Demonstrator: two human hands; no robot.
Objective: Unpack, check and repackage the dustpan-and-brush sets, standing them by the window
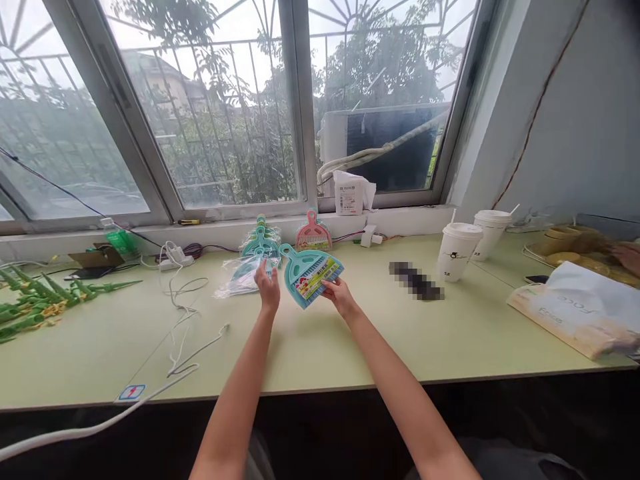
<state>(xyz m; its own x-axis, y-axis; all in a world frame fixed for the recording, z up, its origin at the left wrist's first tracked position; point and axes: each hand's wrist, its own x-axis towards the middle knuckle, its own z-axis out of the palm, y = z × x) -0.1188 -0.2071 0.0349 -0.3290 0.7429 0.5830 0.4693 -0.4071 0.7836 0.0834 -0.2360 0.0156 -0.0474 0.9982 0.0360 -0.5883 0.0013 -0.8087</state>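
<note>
A teal dustpan with a brush and a printed label (311,273) is tilted above the table, its lower right edge gripped by my right hand (340,296). My left hand (268,285) is just left of it, over clear plastic wrapping (235,280); its fingers are bent, and whether they pinch the plastic is too small to tell. Behind the left hand a stack of wrapped teal dustpans (261,241) lies near the window ledge. A pink dustpan set (313,233) stands against the ledge behind the held one.
White cables (183,300) and a power strip (175,257) lie at left, beside green plants (30,300). On the right are two paper cups (457,250) (493,227), a blurred dark object (416,281) and a tissue pack (560,317). Another person's hand (626,257) shows at far right.
</note>
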